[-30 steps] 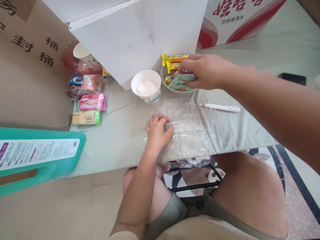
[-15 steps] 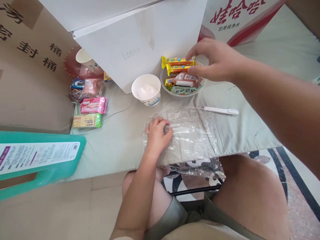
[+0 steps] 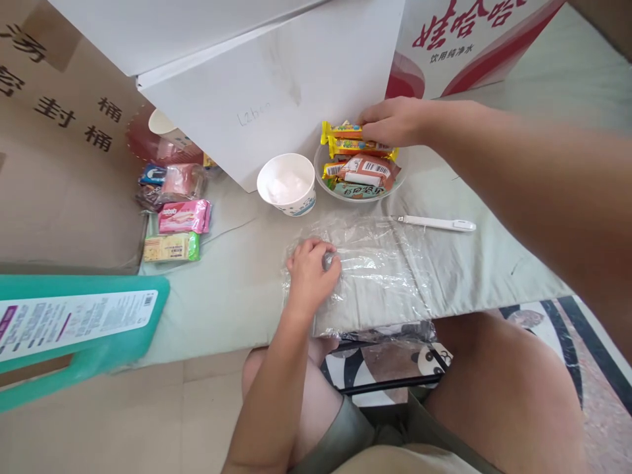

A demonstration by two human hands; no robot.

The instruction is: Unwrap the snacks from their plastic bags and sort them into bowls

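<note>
My left hand (image 3: pixel 313 276) is on a clear plastic bag (image 3: pixel 375 270) spread at the table's front edge, fingers curled and thumb bent in over the film. Behind it stands a clear round bowl (image 3: pixel 322 187) of wrapped snacks. At the bowl's back rim, my right hand (image 3: pixel 395 122) closes its thumb and fingers around a yellow-wrapped snack bar (image 3: pixel 343 131); the fingertips are partly hidden. Another yellow bar (image 3: pixel 345 146), a brown-and-white packet (image 3: pixel 368 170) and a green packet (image 3: pixel 358 191) lie in front of it in the bowl.
A white paper cup (image 3: pixel 287 184) stands left of the bowl. A white utility knife (image 3: pixel 437 223) lies right of the plastic. Several packets, including a pink one (image 3: pixel 184 216), lie further left. White (image 3: pixel 276 99), brown (image 3: pixel 59 197) and red-and-white boxes (image 3: pixel 444 52) and a green container (image 3: pixel 113 336) surround them.
My right hand has moved back and slightly left, closing from a spread pose onto the rear yellow bar. The brown-and-white packet has shifted a little. My left hand stays on the plastic.
</note>
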